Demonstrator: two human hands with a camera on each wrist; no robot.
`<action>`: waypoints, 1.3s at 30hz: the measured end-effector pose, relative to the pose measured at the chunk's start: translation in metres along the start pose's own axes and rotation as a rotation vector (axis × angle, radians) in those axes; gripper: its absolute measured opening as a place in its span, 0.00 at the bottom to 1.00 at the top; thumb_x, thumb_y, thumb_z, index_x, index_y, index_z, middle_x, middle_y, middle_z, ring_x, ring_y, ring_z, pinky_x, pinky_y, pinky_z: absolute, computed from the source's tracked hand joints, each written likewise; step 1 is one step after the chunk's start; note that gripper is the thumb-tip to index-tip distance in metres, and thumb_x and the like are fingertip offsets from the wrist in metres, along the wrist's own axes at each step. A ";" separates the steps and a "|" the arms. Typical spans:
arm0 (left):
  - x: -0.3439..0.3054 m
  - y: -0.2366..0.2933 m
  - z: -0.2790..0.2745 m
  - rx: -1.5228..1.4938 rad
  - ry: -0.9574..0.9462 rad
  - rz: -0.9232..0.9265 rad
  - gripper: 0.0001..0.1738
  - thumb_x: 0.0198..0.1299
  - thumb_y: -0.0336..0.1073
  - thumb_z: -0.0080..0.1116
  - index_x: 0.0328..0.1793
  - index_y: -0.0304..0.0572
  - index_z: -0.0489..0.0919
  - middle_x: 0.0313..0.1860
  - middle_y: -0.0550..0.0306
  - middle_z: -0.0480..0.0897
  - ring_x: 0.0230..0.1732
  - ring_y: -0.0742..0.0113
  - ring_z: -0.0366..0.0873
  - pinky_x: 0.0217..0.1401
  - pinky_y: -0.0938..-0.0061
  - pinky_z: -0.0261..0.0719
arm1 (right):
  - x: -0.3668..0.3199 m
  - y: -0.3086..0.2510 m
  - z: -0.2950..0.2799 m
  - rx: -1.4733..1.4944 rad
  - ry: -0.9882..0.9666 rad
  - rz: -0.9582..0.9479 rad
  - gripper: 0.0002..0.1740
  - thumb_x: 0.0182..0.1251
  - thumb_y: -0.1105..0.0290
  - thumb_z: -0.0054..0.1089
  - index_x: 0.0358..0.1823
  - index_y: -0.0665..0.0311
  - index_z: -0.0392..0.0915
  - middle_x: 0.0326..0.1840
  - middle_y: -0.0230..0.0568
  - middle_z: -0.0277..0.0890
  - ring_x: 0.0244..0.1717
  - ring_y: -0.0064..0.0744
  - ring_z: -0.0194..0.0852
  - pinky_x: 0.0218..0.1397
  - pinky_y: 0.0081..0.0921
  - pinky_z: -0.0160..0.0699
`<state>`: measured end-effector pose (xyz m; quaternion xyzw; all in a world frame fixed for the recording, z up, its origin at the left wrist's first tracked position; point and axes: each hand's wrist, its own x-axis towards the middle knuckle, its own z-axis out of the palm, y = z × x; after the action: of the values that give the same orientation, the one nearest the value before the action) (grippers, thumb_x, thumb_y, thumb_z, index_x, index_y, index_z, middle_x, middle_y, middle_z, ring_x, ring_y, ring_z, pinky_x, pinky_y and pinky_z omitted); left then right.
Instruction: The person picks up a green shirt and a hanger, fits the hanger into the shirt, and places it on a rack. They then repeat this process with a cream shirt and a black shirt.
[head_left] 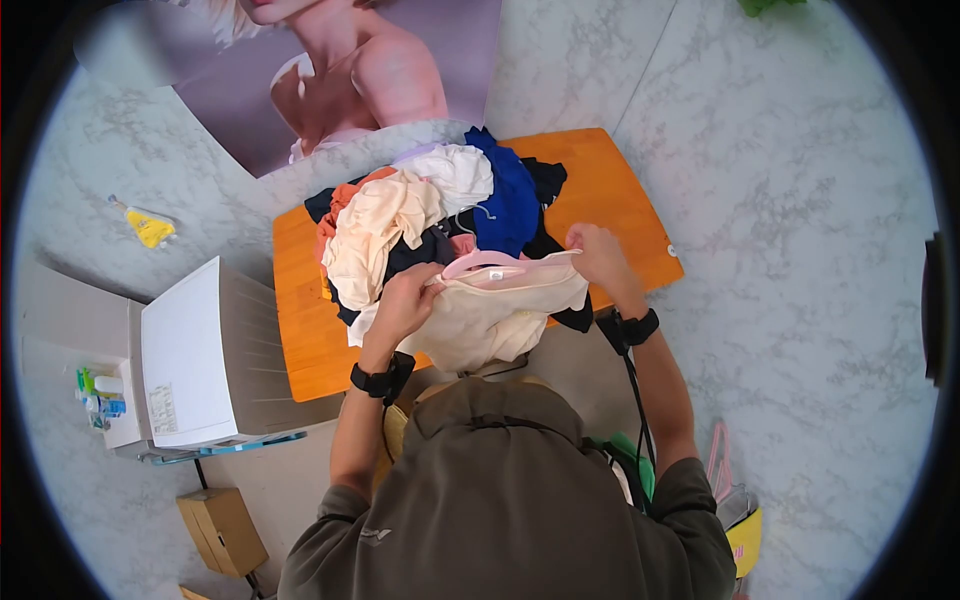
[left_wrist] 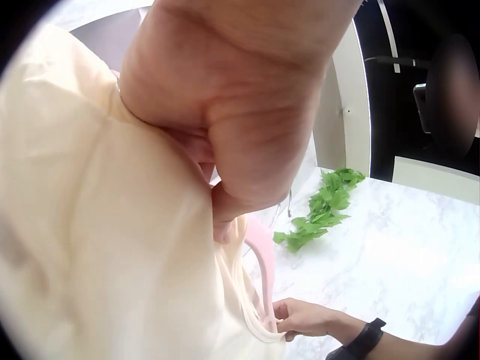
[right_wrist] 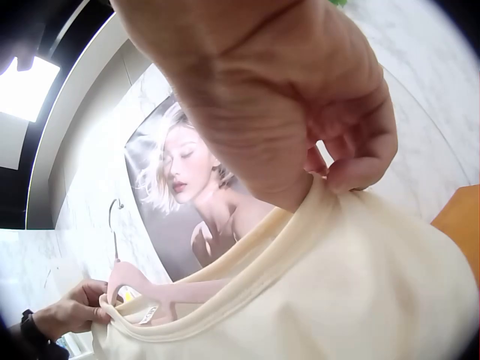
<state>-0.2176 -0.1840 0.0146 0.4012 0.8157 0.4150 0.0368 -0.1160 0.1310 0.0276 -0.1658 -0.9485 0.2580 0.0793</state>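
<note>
A cream shirt [head_left: 490, 312] hangs between my two hands over the near edge of the orange table [head_left: 610, 195]. A pink hanger [head_left: 478, 263] sits inside its neck opening. My left hand [head_left: 408, 298] grips the shirt's left shoulder; in the left wrist view its fingers [left_wrist: 225, 142] curl into the cream fabric [left_wrist: 90, 247], with the pink hanger [left_wrist: 264, 270] below. My right hand [head_left: 597, 252] pinches the right shoulder; in the right wrist view its fingertips [right_wrist: 352, 161] hold the collar edge of the shirt [right_wrist: 337, 292], and the hanger [right_wrist: 161, 292] shows inside the neck.
A heap of clothes [head_left: 430, 210], cream, white, blue, orange and black, covers the table's middle. A white box-like appliance [head_left: 205, 350] stands at the left, a cardboard box [head_left: 222, 530] below it. More hangers [head_left: 720, 465] lie on the marble floor at the right. Green leaves [left_wrist: 322, 210] lie on the floor.
</note>
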 end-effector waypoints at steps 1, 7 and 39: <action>0.002 0.001 0.004 -0.008 0.001 0.012 0.13 0.54 0.29 0.61 0.46 0.39 0.79 0.38 0.47 0.81 0.37 0.46 0.78 0.38 0.63 0.76 | -0.005 0.000 0.002 0.060 0.003 -0.009 0.10 0.45 0.83 0.53 0.31 0.66 0.77 0.31 0.48 0.79 0.38 0.50 0.79 0.42 0.38 0.76; 0.010 0.011 0.018 -0.009 -0.054 0.043 0.13 0.53 0.29 0.60 0.46 0.39 0.80 0.39 0.47 0.81 0.39 0.45 0.78 0.39 0.61 0.76 | -0.042 -0.004 -0.017 0.132 0.094 0.050 0.11 0.45 0.83 0.53 0.33 0.67 0.75 0.33 0.51 0.79 0.38 0.51 0.78 0.44 0.37 0.76; -0.004 0.104 0.062 -0.149 -0.233 0.193 0.14 0.52 0.25 0.59 0.46 0.43 0.81 0.36 0.51 0.80 0.35 0.45 0.78 0.33 0.61 0.75 | -0.203 0.046 -0.075 -0.065 0.423 0.422 0.14 0.47 0.83 0.52 0.38 0.68 0.75 0.34 0.46 0.80 0.25 0.35 0.74 0.32 0.29 0.73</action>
<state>-0.1257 -0.1120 0.0470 0.5192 0.7305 0.4268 0.1207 0.1036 0.1308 0.0553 -0.4118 -0.8632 0.1983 0.2145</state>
